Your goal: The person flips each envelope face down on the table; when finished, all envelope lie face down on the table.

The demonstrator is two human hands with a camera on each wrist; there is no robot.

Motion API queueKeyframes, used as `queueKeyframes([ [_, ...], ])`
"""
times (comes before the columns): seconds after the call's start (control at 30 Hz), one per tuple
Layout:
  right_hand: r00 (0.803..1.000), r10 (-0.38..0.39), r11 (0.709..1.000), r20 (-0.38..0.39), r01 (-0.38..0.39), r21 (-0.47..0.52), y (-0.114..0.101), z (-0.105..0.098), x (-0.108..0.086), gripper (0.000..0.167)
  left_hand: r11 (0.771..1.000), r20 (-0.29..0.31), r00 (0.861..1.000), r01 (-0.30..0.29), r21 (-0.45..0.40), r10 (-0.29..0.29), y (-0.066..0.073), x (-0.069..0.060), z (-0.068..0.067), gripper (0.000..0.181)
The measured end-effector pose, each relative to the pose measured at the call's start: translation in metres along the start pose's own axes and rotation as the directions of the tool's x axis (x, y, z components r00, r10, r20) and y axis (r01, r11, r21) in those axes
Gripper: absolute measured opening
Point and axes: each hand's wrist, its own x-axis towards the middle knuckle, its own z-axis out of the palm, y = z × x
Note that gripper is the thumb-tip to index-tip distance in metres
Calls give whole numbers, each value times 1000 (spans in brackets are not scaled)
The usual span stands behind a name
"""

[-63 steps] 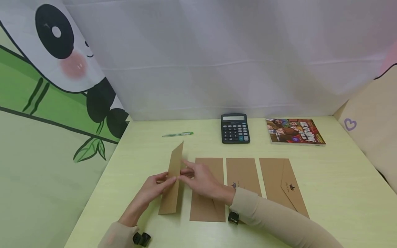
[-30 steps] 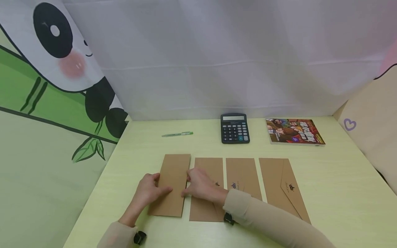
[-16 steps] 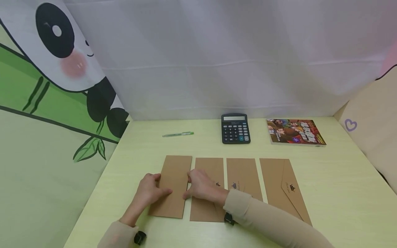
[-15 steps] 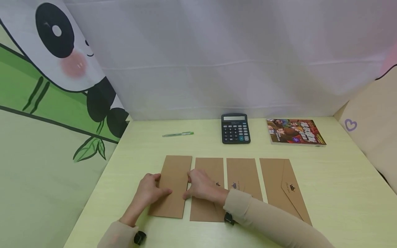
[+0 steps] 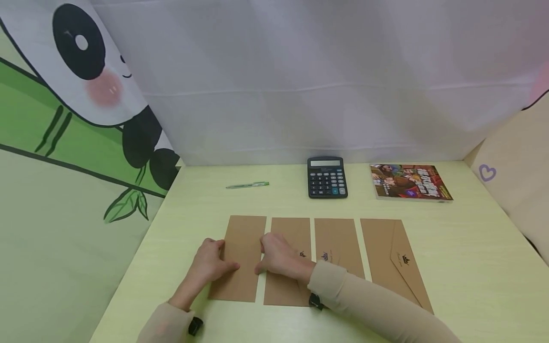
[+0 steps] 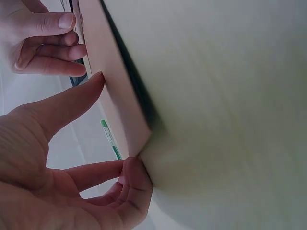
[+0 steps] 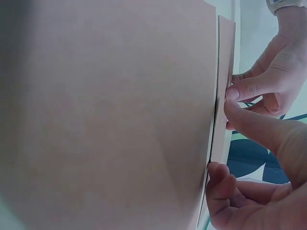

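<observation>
A plain brown envelope [image 5: 246, 233] lies at the left end of a row on the table, with no print on its upper face. My left hand [image 5: 208, 262] holds its left side, thumb on top and fingers at the edge. In the left wrist view, a dark gap shows under the near edge of this envelope [image 6: 115, 81]. My right hand [image 5: 279, 255] grips the right edge with thumb and curled fingers, and its palm hangs over the neighbouring envelope [image 5: 280, 290]. That neighbour [image 7: 120, 105] fills most of the right wrist view.
Rightward lie two more brown envelopes, a middle one [image 5: 334, 233] partly under my right sleeve and an end one [image 5: 381, 243] with a crown print. Behind them are a green pen [image 5: 248, 185], a black calculator [image 5: 327, 178] and a colourful book [image 5: 409, 182]. A white cloth [image 5: 300, 95] hangs behind.
Two seconds ago both hands held the left envelope tilted up on edge. It has since come down flat and shifted slightly, its top edge nearer the row's line. The other envelopes stay put.
</observation>
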Motion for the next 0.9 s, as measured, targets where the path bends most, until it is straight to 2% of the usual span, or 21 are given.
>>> queueKeyframes([
  [0.33,999,-24,999,-21,25,27,4,-1,-1,51,995,-15,998,55,-88,-57,-6,0,-7,78],
  [0.43,1000,-24,999,-21,24,28,5,-2,-2,52,994,-26,998,47,-103,-50,-4,0,-7,78],
  [0.6,999,-28,1000,-21,28,14,7,-6,-6,48,993,-31,999,24,-117,-27,5,0,-4,77],
  [0.73,1000,-12,1000,-24,11,-7,7,-10,-9,67,992,-36,999,-9,-122,5,15,-2,-1,74],
  [0.8,1000,-4,1000,-27,3,-20,8,-12,-11,76,988,-31,999,-26,-154,21,21,-3,1,71],
  [0.9,1000,-7,999,-28,6,-37,10,-17,-15,76,974,-16,999,-47,-223,44,30,-5,4,69],
])
